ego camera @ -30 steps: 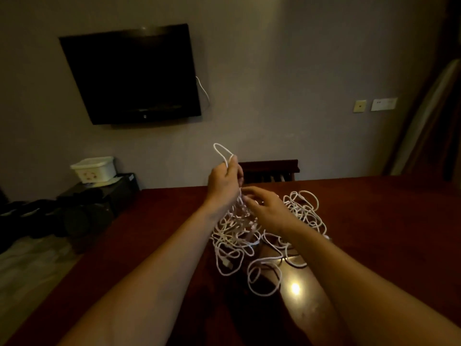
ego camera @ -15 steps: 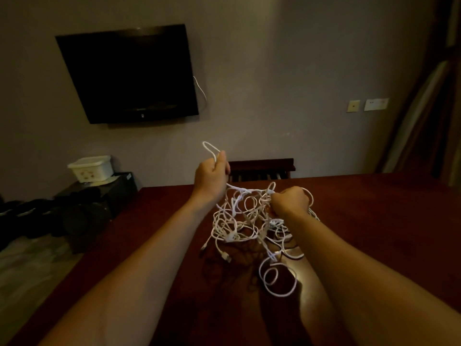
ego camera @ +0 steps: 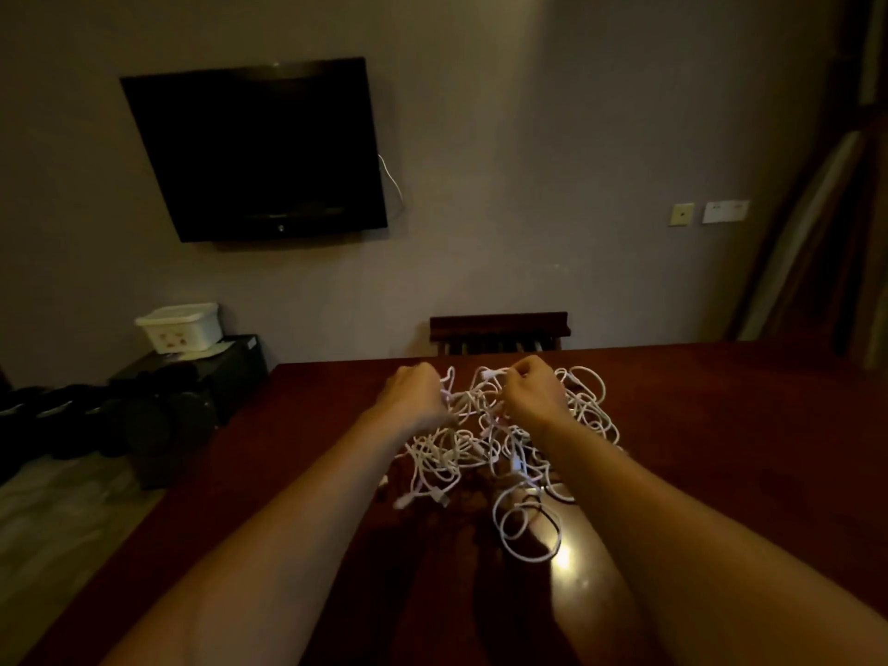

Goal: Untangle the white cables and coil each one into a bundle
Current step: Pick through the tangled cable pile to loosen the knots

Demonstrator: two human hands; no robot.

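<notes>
Your left grip (ego camera: 414, 395) is curled around strands at the left edge of the white cables (ego camera: 504, 439), fingers folded into the tangle. The cables lie in one knotted heap on the dark red table (ego camera: 721, 425), loops trailing toward you, with a plug end (ego camera: 439, 497) at the near left. Your right grip (ego camera: 531, 391) pinches strands at the top of the heap, knuckles up.

Two hands, left (ego camera: 414, 394) and right (ego camera: 531, 394), one tangle of white cables (ego camera: 485, 442) whose number cannot be told, one worktop (ego camera: 721, 425), one television (ego camera: 259, 151), one white box (ego camera: 180, 326), one chair (ego camera: 499, 331), two wall plates (ego camera: 706, 212).
</notes>
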